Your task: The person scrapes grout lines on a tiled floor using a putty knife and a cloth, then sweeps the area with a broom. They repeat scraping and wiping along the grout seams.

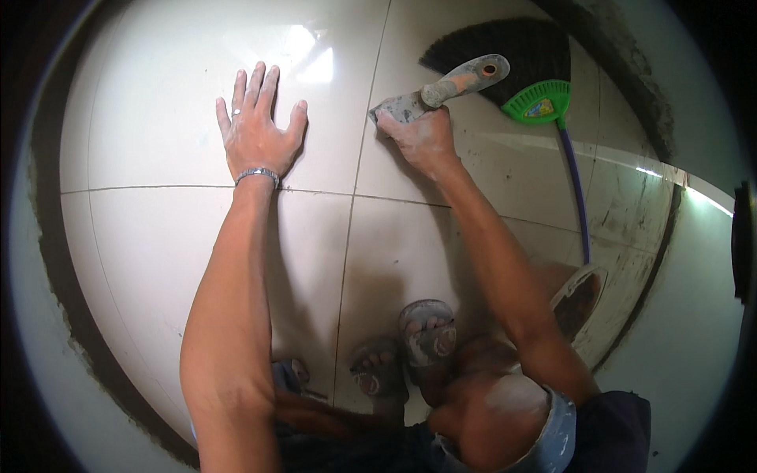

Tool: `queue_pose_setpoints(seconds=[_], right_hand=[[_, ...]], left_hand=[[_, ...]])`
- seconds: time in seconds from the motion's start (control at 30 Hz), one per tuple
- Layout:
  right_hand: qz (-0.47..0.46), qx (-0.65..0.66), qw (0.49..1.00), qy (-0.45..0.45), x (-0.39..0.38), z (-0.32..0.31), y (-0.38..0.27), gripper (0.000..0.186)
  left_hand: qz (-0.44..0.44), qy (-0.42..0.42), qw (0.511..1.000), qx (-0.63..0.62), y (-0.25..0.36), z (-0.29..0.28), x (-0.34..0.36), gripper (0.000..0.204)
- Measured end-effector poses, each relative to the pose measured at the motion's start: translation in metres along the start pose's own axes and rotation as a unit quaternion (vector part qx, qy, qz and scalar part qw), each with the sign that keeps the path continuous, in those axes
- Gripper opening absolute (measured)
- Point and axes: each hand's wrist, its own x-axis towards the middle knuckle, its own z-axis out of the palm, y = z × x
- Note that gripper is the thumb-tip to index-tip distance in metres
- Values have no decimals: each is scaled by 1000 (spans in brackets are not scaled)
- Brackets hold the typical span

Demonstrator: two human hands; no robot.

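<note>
My left hand (256, 134) lies flat with fingers spread on the glossy white floor tile (158, 118), left of the vertical grout line; a ring and a metal bracelet are on it. My right hand (418, 134) grips a grey-smeared metal scraper (402, 108) by its blade end, pressed at the grout line; its handle (478, 72) with a hole points up to the right. Just beyond lies a broom with black bristles (520, 47), a green head (536, 102) and a purple stick (577, 197).
My dusty sandalled feet (426, 331) are below me on the tiles. At the lower right is a bucket-like container (583, 288), partly hidden by my arm. Dark edging strips (55, 276) and pale walls (686, 299) border the floor at left and right.
</note>
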Motion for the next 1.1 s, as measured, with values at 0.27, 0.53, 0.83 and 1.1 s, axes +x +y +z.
queue_pose_setpoints(seconds=[0.27,0.53,0.83,1.1], right_hand=[[-1,19,996,-83,-21,-5,-11,48],[11,15,999,-50,1,-14,-18,34],[0,10,999,-45,1,-7,-7,37],[-16,19,997,-72,-9,-7,-13,30]], left_hand=[[2,-2,1000,4,-4,2,-2,66],[11,2,1000,-11,-1,0,0,68],[8,-4,1000,-21,0,-2,1,67],[8,-4,1000,-24,-4,-2,0,67]])
